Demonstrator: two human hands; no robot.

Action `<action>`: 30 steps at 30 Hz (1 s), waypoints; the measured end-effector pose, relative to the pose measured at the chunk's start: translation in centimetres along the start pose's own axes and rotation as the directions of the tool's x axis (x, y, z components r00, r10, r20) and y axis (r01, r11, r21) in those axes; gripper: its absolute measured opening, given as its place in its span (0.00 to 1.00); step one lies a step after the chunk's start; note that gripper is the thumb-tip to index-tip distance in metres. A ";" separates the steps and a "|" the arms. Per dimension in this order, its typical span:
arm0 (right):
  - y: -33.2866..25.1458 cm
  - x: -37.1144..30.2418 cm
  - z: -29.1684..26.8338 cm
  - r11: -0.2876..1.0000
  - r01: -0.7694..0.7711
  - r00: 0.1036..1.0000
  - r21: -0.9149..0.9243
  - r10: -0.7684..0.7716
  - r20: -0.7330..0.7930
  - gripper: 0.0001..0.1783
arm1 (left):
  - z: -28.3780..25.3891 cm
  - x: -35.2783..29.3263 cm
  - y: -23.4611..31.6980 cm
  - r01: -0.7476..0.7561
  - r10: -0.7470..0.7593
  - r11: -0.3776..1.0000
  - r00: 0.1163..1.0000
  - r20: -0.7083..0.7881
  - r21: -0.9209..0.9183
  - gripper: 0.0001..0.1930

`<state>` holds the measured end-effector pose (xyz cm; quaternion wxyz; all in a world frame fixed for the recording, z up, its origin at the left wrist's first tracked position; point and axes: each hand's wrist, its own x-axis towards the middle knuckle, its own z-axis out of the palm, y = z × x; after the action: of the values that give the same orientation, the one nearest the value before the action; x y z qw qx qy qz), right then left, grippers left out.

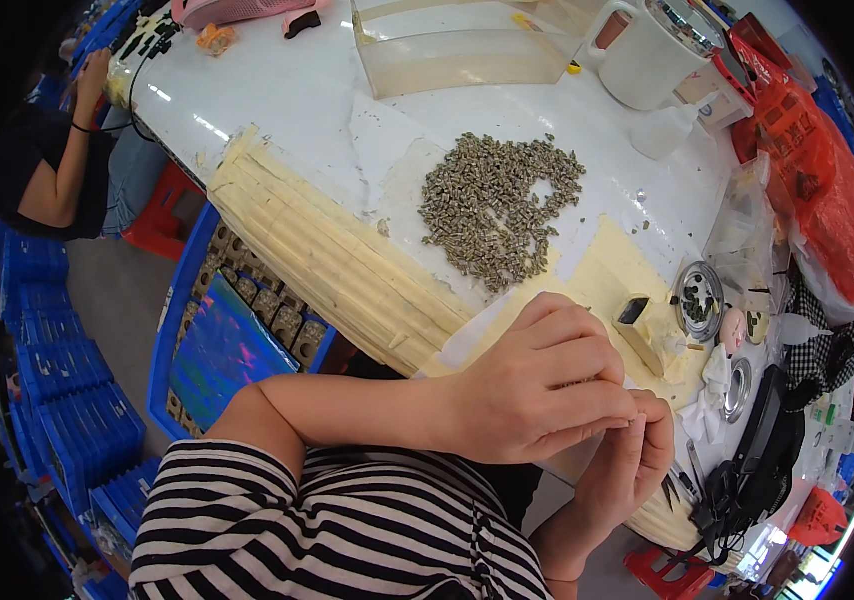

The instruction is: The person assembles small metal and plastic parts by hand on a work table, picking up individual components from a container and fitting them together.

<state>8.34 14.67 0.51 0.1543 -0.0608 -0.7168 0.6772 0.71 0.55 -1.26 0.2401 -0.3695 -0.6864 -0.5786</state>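
Over the table's near edge, my left hand (547,385) and my right hand (637,455) meet with fingertips pinched together. Whatever they pinch is too small or hidden to make out. My left fingers are curled in, with a hint of something small and dark between them. Beyond my hands, a large pile of small metal parts (487,225) lies spread on the white table (307,110). To the right of my left hand stands a block wrapped in cream tape (652,345) with a dark piece on top. Beside it sits a round metal dish (699,300) holding small dark pieces.
Cream tape (337,270) covers the table edge. A clear plastic tray (467,62), a white mug (652,55) and a squeeze bottle (662,130) stand farther back. Red bags (817,190) and scissors (719,490) lie right. A blue crate (162,350) is at left; another person's arm (72,170) shows beyond.
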 end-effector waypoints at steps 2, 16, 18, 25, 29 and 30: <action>0.0 0.0 0.2 0.999 0.004 0.999 0.049 -0.002 -0.033 0.10 | 0.1 0.0 0.1 0.011 -0.011 1.000 1.000 -0.003 0.002 0.10; 0.1 -0.1 0.2 0.987 -0.077 0.997 0.142 0.080 -0.015 0.09 | -0.1 0.0 0.0 0.025 -0.025 0.998 1.000 0.010 -0.052 0.11; 0.0 -0.1 0.3 0.989 -0.039 0.999 0.143 0.043 -0.027 0.09 | -0.1 -0.1 0.0 0.019 -0.018 0.999 1.000 0.013 -0.034 0.11; 0.2 -0.4 0.1 0.998 0.053 0.996 -0.034 -0.056 -0.067 0.09 | 0.1 -0.2 0.1 0.018 -0.018 1.000 1.000 0.003 0.012 0.09; 0.2 -0.3 0.5 1.000 -0.029 0.997 -0.003 0.028 -0.075 0.09 | 0.0 -0.2 0.0 0.031 -0.032 0.999 0.999 -0.012 -0.044 0.09; 0.2 -0.4 0.5 1.000 -0.021 0.997 0.004 0.021 -0.080 0.10 | 0.0 -0.2 0.0 0.032 -0.033 0.998 0.999 -0.012 -0.047 0.09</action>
<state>8.52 14.09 0.22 0.1757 -0.0951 -0.7084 0.6769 0.87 0.49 -1.39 0.2264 -0.3601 -0.6771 -0.6005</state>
